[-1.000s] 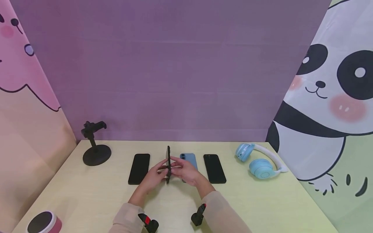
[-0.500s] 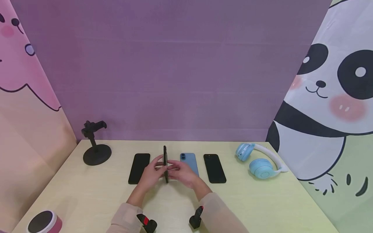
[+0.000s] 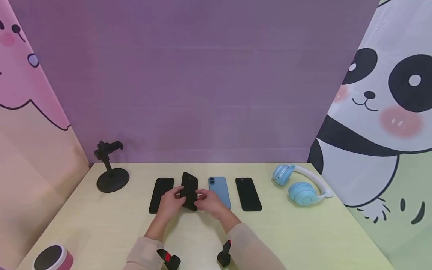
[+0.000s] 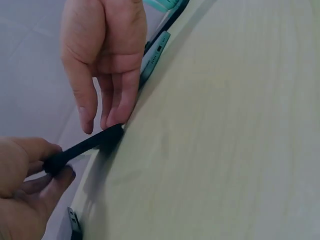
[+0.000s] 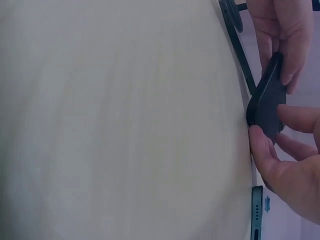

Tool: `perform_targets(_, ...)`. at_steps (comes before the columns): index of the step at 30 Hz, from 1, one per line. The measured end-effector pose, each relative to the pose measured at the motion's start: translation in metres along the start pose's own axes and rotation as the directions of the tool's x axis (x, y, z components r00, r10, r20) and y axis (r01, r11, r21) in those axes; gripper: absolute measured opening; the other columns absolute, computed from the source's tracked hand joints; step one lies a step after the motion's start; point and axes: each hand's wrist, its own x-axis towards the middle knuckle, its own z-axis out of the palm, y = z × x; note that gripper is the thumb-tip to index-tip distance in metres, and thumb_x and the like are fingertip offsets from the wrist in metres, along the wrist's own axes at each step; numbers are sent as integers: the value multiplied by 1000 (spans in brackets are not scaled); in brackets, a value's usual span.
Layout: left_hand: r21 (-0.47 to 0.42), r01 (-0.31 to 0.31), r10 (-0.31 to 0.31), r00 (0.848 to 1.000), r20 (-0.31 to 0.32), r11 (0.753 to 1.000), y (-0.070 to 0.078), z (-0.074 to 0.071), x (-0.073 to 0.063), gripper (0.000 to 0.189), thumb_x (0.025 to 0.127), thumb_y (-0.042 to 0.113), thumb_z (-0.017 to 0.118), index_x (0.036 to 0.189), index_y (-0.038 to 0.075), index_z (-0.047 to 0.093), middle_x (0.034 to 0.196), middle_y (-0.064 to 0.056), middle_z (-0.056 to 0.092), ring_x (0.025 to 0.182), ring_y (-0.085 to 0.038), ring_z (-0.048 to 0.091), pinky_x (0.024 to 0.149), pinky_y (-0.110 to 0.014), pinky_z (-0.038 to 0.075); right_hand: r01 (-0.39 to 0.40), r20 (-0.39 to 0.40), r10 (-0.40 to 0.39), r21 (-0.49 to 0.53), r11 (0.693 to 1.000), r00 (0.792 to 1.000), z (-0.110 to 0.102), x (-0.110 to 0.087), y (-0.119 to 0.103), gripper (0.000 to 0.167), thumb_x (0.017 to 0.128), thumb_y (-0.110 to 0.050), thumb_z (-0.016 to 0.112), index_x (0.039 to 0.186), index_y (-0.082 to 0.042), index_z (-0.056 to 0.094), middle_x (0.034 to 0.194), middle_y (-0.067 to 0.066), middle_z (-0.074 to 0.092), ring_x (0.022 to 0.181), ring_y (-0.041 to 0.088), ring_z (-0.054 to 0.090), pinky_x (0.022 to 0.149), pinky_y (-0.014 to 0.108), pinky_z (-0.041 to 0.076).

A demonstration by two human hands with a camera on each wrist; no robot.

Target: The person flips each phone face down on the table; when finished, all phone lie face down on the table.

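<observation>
A black smartphone [image 3: 189, 189] stands tilted on the table between my two hands, its broad dark face turned toward the head camera. My left hand [image 3: 168, 206] pinches its left long edge between thumb and fingers; the left wrist view shows this pinch [image 4: 55, 162] from the side. On the opposite edge my right hand [image 3: 212, 205] touches the phone with fairly straight fingers and thumb. Its thumb [image 5: 262, 150] lies at the near corner in the right wrist view. Another black phone [image 3: 161, 195] lies flat at the left, partly behind my left hand.
A blue phone [image 3: 220, 190] and a further black phone [image 3: 248, 195] lie to the right. Blue and white headphones [image 3: 303, 194] rest at the far right. A black phone stand [image 3: 112, 180] stands back left; a pink and white round container [image 3: 54, 258] sits front left.
The smartphone was edge-on to the head camera and has turned so that its broad face shows. It has shifted slightly left, and both hands moved a little left with it.
</observation>
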Motion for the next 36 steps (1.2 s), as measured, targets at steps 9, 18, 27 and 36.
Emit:
perform_targets(9,97,49,-50,999,12,994,-5,4,-1,48,81,4,75,125,-10,59,104,-23,61,95,-33,63,79,-45,51,-21,-66,4,-273,962,998,4,4,1,47,84,3,71,129,6,57,105,17,61,94,28,60,79,38,52)
perform_targets(18,200,52,-59,998,32,978,-6,9,0,45,83,5,74,121,-13,60,104,-25,58,102,-39,57,89,-49,46,-39,-88,-1,-459,888,996,8,10,-1,46,84,-1,72,127,5,59,104,16,63,96,31,59,82,42,51)
perform_targets(27,217,81,-90,995,32,973,-5,12,0,42,84,2,73,120,-14,60,115,-32,54,115,-46,51,97,-52,42,-48,-91,6,-472,880,996,8,13,0,46,83,-1,74,127,5,60,103,16,63,98,31,59,84,42,51)
perform_targets(36,245,78,-95,994,60,966,-6,11,1,44,84,4,73,121,-16,58,117,-32,53,115,-45,51,98,-51,41,-7,-71,-35,-525,851,997,7,12,-4,47,82,0,75,125,7,60,98,15,64,90,29,60,79,40,51)
